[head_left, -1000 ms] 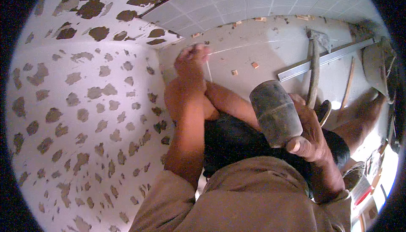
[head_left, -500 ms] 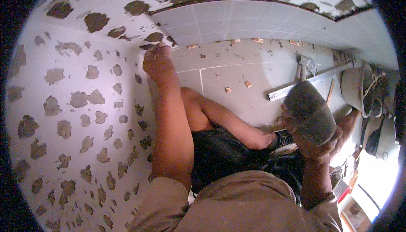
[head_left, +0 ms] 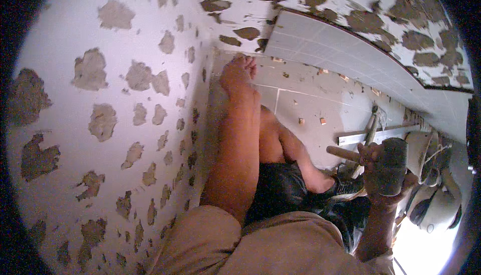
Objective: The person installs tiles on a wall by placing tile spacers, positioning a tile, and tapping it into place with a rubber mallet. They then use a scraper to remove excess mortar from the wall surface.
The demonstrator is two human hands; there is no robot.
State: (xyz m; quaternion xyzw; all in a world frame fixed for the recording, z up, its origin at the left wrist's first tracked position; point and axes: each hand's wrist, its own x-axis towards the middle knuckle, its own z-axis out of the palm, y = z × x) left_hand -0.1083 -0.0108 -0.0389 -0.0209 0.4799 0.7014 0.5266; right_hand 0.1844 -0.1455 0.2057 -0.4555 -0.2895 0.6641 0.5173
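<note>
My right hand [head_left: 372, 167] is wrapped around a rubber mallet with a dark, round head [head_left: 393, 165] and a pale wooden handle [head_left: 343, 154] sticking out to the left. The mallet is held above the floor, beside my bent leg. My left hand [head_left: 239, 72] reaches far forward to the corner where the floor meets the walls. Its fingers are curled low, just left of the large grey wall tile [head_left: 330, 44]. What the fingers hold, if anything, is too small or hidden to make out.
Mortar dabs cover the left wall [head_left: 120, 74] and the bare wall above the tile. Small orange-brown pieces [head_left: 323, 121] lie on the floor tiles [head_left: 305, 97]. Near the right are a metal straightedge [head_left: 391, 133], a wooden-handled tool [head_left: 372, 124] and a pale bucket [head_left: 417, 152].
The view has swung left, so the scene sits further right. The mallet has turned, and its handle now shows. My left hand stays by the corner, near the tile's left edge.
</note>
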